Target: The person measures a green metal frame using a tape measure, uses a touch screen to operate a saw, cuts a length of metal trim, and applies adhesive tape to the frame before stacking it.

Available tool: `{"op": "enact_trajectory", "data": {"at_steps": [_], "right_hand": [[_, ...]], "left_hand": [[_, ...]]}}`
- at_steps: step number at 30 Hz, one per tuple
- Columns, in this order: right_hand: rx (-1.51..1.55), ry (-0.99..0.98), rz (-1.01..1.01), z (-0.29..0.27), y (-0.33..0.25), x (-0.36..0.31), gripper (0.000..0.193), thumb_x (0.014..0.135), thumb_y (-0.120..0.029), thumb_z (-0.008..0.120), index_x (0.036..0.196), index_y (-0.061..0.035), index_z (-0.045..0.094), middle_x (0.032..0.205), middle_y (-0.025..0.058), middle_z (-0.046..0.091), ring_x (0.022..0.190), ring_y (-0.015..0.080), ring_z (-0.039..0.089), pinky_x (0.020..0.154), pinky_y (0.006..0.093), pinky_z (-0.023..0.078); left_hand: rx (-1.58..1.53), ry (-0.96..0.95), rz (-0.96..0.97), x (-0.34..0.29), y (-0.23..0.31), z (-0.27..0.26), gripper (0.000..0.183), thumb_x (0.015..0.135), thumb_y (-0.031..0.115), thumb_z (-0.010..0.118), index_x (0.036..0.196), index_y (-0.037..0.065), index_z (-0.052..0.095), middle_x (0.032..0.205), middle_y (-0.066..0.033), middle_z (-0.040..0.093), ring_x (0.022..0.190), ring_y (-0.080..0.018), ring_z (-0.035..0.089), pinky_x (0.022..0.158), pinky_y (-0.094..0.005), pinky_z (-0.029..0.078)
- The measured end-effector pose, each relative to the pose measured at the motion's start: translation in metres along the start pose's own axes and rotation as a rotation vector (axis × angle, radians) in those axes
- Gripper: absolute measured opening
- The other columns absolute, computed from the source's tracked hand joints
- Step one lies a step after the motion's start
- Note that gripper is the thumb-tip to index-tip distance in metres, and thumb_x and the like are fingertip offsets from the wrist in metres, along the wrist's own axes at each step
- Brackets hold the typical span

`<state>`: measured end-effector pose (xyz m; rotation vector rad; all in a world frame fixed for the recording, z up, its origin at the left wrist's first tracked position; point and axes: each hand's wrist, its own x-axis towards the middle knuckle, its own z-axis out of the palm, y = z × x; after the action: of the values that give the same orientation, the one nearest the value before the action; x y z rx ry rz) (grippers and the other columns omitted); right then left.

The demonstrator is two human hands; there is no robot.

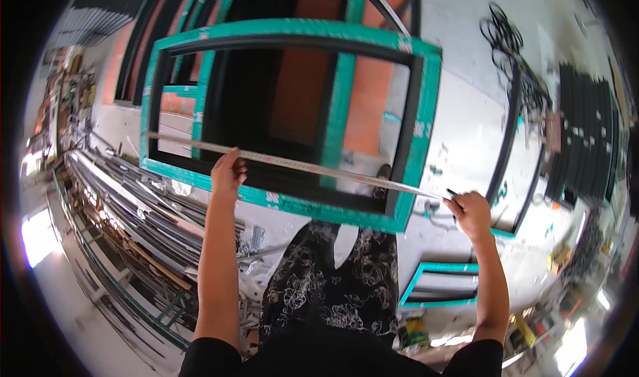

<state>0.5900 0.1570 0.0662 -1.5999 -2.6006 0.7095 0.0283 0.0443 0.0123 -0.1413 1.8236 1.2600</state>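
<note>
- A long silver metal measuring tape point(293, 165) is stretched across a black aluminium window frame wrapped in teal film point(293, 117); the far end appears hooked on the left rail.
- The left hand point(228, 173) is pinched on the blade mid-span; the right hand point(471, 212) is closed on its end past the right rail; a reading seemingly remains.

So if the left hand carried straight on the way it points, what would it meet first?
Probably the tape measure blade it already touches, then the lower rail of the teal-wrapped window frame; depth is unclear. The left hand points up and away.
</note>
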Motion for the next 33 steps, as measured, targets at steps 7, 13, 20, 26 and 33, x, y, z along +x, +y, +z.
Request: {"op": "enact_trajectory", "data": {"at_steps": [7, 13, 20, 26, 33], "right_hand": [[0.036, 0.082, 0.015, -0.06, 0.066, 0.103, 0.03, 0.083, -0.027, 0.07, 0.064, -0.0063, 0.06, 0.062, 0.0124, 0.055, 0.062, 0.0338, 0.053, 0.056, 0.0457, 0.039], [0.077, 0.05, -0.03, -0.069, 0.088, 0.212, 0.035, 0.088, -0.027, 0.067, 0.065, -0.0018, 0.057, 0.057, 0.0121, 0.051, 0.054, 0.0294, 0.05, 0.052, 0.0407, 0.036], [0.101, -0.002, -0.14, -0.064, 0.09, 0.281, 0.034, 0.091, -0.022, 0.065, 0.066, 0.0001, 0.058, 0.057, 0.0121, 0.051, 0.053, 0.0274, 0.05, 0.051, 0.0395, 0.036], [0.142, 0.044, -0.112, -0.065, 0.096, 0.284, 0.035, 0.087, -0.023, 0.066, 0.06, -0.0043, 0.054, 0.056, 0.0126, 0.051, 0.058, 0.0332, 0.05, 0.054, 0.0442, 0.036], [0.014, 0.005, -0.145, -0.065, 0.084, 0.295, 0.039, 0.086, -0.031, 0.067, 0.057, -0.0073, 0.056, 0.054, 0.0127, 0.052, 0.059, 0.0335, 0.051, 0.056, 0.0448, 0.038]], "left_hand": [[-0.247, -0.222, -0.038, 0.056, 0.094, 0.151, 0.009, 0.088, 0.015, 0.068, 0.096, 0.011, 0.064, 0.082, -0.0036, 0.065, 0.074, -0.0179, 0.064, 0.059, -0.0286, 0.051], [-0.261, -0.073, -0.061, 0.129, 0.114, 0.217, 0.008, 0.09, 0.017, 0.068, 0.094, 0.011, 0.064, 0.088, -0.0033, 0.064, 0.079, -0.0181, 0.062, 0.066, -0.0312, 0.051], [-0.234, 0.016, -0.004, 0.155, 0.138, 0.221, 0.009, 0.092, 0.016, 0.066, 0.096, 0.008, 0.063, 0.088, -0.0044, 0.065, 0.076, -0.0179, 0.062, 0.066, -0.0301, 0.052], [-0.191, -0.062, 0.029, 0.163, 0.144, 0.229, 0.012, 0.092, 0.018, 0.066, 0.089, 0.008, 0.063, 0.077, -0.0054, 0.064, 0.067, -0.0162, 0.062, 0.055, -0.0266, 0.051], [-0.309, -0.196, -0.048, 0.187, 0.128, 0.189, 0.008, 0.091, 0.02, 0.068, 0.091, 0.013, 0.064, 0.076, 0.0001, 0.064, 0.063, -0.0129, 0.059, 0.054, -0.0232, 0.049]]}}
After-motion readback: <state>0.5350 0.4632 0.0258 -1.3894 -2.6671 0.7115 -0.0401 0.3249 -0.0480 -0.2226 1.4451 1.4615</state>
